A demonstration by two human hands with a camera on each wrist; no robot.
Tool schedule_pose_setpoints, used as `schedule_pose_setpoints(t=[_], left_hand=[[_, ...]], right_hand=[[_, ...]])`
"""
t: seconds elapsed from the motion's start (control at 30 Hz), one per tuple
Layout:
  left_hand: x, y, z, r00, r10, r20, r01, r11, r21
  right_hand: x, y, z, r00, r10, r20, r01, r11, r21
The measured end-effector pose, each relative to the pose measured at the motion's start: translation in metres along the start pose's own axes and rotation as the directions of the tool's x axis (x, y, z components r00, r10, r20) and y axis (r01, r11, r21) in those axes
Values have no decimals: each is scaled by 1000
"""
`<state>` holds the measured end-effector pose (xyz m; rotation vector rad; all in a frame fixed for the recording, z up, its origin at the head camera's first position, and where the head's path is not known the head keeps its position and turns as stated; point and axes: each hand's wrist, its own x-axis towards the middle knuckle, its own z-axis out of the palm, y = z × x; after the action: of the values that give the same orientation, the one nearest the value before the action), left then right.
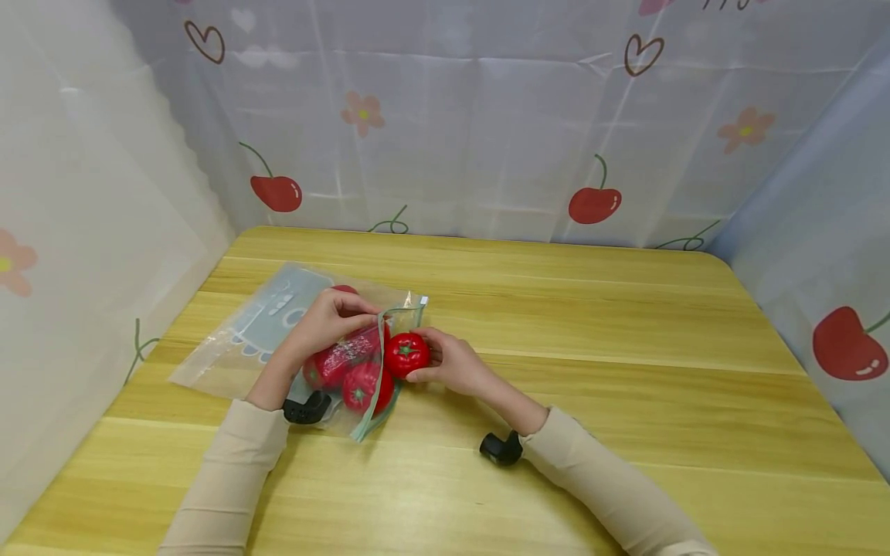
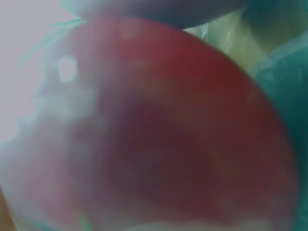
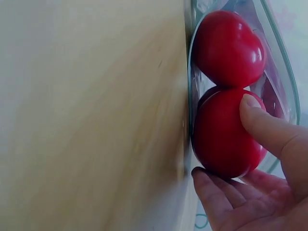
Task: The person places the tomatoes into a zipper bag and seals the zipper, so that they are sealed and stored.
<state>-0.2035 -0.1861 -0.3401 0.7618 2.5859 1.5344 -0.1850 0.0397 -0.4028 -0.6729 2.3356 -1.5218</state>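
Note:
A clear zip bag (image 1: 219, 363) with a blue-grey print and a green zip edge lies on the left of the table. Several red tomatoes (image 1: 358, 388) are inside it, seen through the film. My left hand (image 1: 321, 324) pinches the upper lip of the bag's mouth. At that mouth, my right hand (image 1: 455, 363) grips a tomato (image 1: 407, 353) with a green star-shaped top, thumb on one side and fingers on the other. In the right wrist view this tomato (image 3: 224, 134) touches another tomato (image 3: 230, 50) within the bag's opening. A blurred tomato (image 2: 192, 125) fills the left wrist view.
The wooden table (image 1: 626, 332) extends to the right of the bag. A patterned curtain (image 1: 473, 139) with cherries and flowers hangs behind the table and at both sides. Black wrist cameras (image 1: 502, 448) sit near both sleeves.

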Motion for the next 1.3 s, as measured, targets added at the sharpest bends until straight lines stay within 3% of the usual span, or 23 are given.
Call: schedule_pose_setpoints(t=[0.43, 0.67, 0.9, 1.13, 1.3], left_hand=[[0, -1, 1, 1000, 11, 2, -11, 1000, 9], [0, 0, -1, 1000, -2, -2, 2, 1000, 8], [0, -2, 0, 1000, -7, -1, 7, 1000, 8], [7, -31, 2, 1000, -5, -3, 5, 1000, -14], [8, -36, 2, 1000, 29, -8, -29, 1000, -10]], right_hand=[[-7, -5, -4, 999, 20, 46, -20, 1000, 2], [-7, -2, -9, 1000, 15, -14, -16, 997, -72], [1, -5, -3, 1000, -8, -5, 8, 995, -98], [9, -5, 2, 1000, -16, -23, 13, 994, -107], [14, -6, 6, 1000, 0, -27, -2, 997, -82]])
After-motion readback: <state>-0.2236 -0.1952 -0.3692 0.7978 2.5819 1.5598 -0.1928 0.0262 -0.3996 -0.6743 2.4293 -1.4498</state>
